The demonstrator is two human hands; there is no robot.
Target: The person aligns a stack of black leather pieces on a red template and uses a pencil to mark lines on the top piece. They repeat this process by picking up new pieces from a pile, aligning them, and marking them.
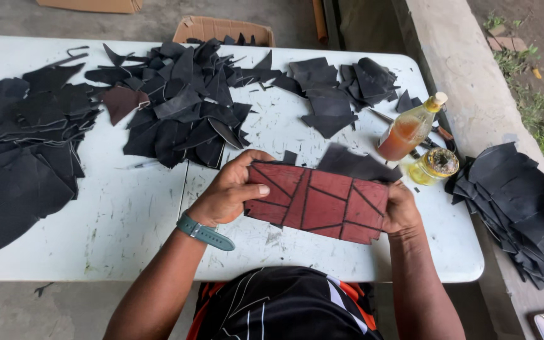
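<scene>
Both hands clamp the ends of a reddish patchwork panel (317, 203), left hand (228, 192) and right hand (400, 209) tilting it up for a clear look. It hangs just above the white table (127, 214), near the amber bottle (410, 129), with black scraps (177, 107) heaped beyond.

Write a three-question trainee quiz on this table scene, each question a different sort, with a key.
1. True or false: both hands hold the red patchwork panel by its short ends.
2. Which stands closest to the right hand? A. cardboard box B. small yellow jar C. large left pile of black pieces
3. Fill in: the left hand has a green ____ on its wrist.

Key:
1. True.
2. B; the jar sits beside the tilted bottle of amber liquid.
3. Watch.
</scene>
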